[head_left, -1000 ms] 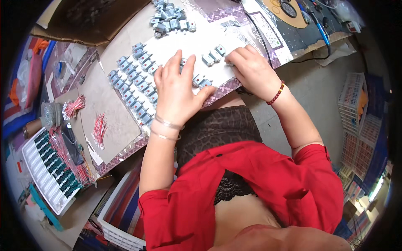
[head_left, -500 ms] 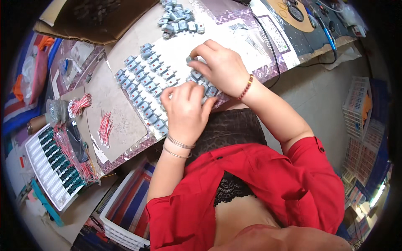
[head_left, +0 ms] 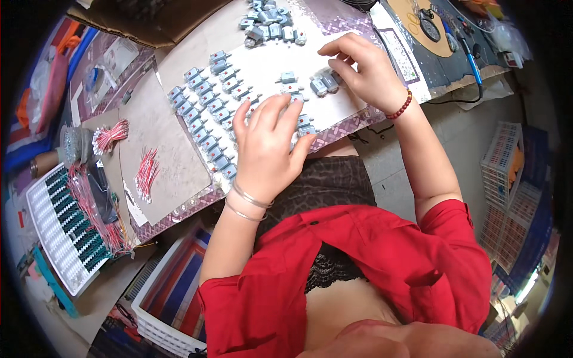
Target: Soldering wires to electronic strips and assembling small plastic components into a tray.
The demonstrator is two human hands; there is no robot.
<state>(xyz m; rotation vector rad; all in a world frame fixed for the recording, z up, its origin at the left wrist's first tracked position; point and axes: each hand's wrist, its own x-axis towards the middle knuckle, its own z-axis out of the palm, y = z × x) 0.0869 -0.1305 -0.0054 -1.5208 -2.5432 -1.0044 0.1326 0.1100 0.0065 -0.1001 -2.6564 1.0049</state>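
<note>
Small grey motors with red dots point(head_left: 205, 88) stand in slanting rows on the white sheet point(head_left: 271, 65). My left hand point(head_left: 267, 140) spreads its fingers over the row nearest me, its fingertips beside the motors there and its palm hiding some of them. Farther right, my right hand point(head_left: 373, 74) hovers with thumb and fingers apart, and nothing shows between them. Right by its thumb lies a small cluster of motors point(head_left: 324, 85). One motor point(head_left: 287, 77) sits at the far end of the row near my left fingertips.
A heap of motors point(head_left: 271, 25) lies at the back, beside a cardboard box point(head_left: 149, 39). Bundles of red-and-white wires point(head_left: 146, 173) rest on the left, near a white tray point(head_left: 57, 238) of green parts. A blue soldering iron point(head_left: 471, 62) lies back right.
My right hand has moved right, off the motor rows, to beside the small cluster. My left fingers have spread wider over the nearest row. The whole view has shifted slightly.
</note>
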